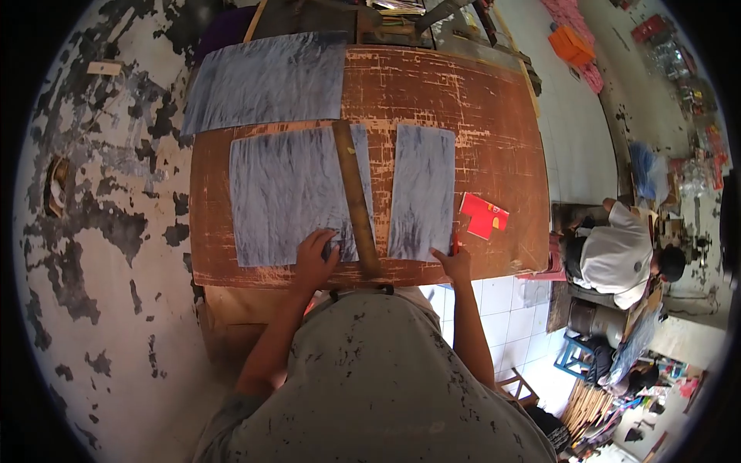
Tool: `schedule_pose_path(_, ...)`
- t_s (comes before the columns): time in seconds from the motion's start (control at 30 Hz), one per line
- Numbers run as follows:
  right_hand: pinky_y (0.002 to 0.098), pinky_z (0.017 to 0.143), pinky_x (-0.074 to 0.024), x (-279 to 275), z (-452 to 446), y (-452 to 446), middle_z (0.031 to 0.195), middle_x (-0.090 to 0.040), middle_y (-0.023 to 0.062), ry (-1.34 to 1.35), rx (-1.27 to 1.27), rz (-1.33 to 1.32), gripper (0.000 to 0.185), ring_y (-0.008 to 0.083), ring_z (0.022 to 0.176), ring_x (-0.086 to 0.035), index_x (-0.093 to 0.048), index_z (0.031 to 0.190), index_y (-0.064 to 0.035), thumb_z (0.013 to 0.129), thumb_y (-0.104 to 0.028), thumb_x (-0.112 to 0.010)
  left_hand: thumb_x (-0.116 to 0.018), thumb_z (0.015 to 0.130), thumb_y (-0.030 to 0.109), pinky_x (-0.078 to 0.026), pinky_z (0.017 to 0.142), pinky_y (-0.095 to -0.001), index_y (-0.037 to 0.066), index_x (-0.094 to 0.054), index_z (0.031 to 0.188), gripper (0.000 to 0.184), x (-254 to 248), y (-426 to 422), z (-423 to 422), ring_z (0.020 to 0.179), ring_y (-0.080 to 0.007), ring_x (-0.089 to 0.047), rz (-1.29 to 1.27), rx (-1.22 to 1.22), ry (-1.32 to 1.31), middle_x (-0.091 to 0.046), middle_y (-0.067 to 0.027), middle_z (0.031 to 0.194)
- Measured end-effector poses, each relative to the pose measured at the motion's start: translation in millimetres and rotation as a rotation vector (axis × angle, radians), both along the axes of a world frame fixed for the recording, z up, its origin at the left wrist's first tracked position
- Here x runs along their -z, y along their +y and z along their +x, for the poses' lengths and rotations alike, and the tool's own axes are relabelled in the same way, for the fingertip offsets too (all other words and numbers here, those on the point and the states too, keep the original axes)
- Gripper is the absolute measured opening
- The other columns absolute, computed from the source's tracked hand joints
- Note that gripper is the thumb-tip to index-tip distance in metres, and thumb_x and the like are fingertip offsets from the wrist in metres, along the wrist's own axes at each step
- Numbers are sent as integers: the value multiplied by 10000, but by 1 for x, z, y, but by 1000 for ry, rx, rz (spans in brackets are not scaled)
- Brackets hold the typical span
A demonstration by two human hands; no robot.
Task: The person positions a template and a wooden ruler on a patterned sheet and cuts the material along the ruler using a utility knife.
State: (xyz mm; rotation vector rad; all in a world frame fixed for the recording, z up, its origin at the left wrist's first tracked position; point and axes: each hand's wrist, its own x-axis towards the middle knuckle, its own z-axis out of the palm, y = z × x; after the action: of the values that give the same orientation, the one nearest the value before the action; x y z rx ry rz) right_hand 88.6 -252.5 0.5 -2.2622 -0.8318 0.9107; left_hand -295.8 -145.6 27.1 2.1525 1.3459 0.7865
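Note:
My left hand (315, 258) rests on the lower edge of a grey streaked sheet (289, 193), fingers bent and thumb apart; a dark patch between them is unclear. Just right of it, a long brown straight strip (353, 193) lies slightly tilted across the sheet's right part. My right hand (455, 266) is closed round a slim red tool (456, 246), its kind too small to tell. The thumb of that hand touches the lower right corner of a narrower grey streaked sheet (421, 193). A gap separates the two sheets.
The scratched brown table (502, 123) also bears a larger grey sheet (266, 81) at the far left and a red cut piece (484, 215) at right. A peeling wall (116, 231) stands left. A person in a white shirt (617, 255) sits at right, near a blue stool (571, 355).

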Motion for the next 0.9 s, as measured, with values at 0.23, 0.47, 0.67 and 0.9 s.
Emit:
schedule_pose_path(0.23, 382, 684, -524, -6, 31, -8, 842, -724, 80, 225, -92, -75, 332, 205, 735, -644, -721, 1006, -7, 831, -233, -889, -715, 971, 230, -579, 854, -428, 12, -692, 1250, 355, -28, 2, 90, 943, -322, -736, -471, -4, -81, -735, -173, 1076)
schedule_pose_path(0.47, 482, 737, -548, -28, 81, -2, 807, -667, 210, -89, -357, 145, 302, 413, 781, -680, -682, 923, 12, 890, -270, -784, -705, 995, 246, -581, 839, -433, 59, -684, 1316, 372, -19, -28, 148, 913, -310, -726, -470, -44, 3, -736, -144, 1097)
schedule_pose_path(0.67, 492, 867, -573, -32, 155, 18, 1426, -602, 229, -317, -247, 48, 567, 422, 1110, -701, -619, 1292, -41, 841, -259, -884, -743, 958, 351, -505, 1020, -491, -6, -568, 1439, 624, -11, -40, 173, 1246, -400, -615, -303, -75, 15, -592, -257, 1409)
schedule_pose_path(0.9, 490, 946, -596, -16, 197, 41, 1488, -523, 162, -475, -489, 163, 855, 389, 1170, -688, -518, 1486, -101, 777, -315, -946, -784, 850, 649, -269, 1236, -594, -23, -293, 1640, 1147, 14, -41, 221, 1520, -480, -314, -49, -67, 314, -343, -317, 1627)
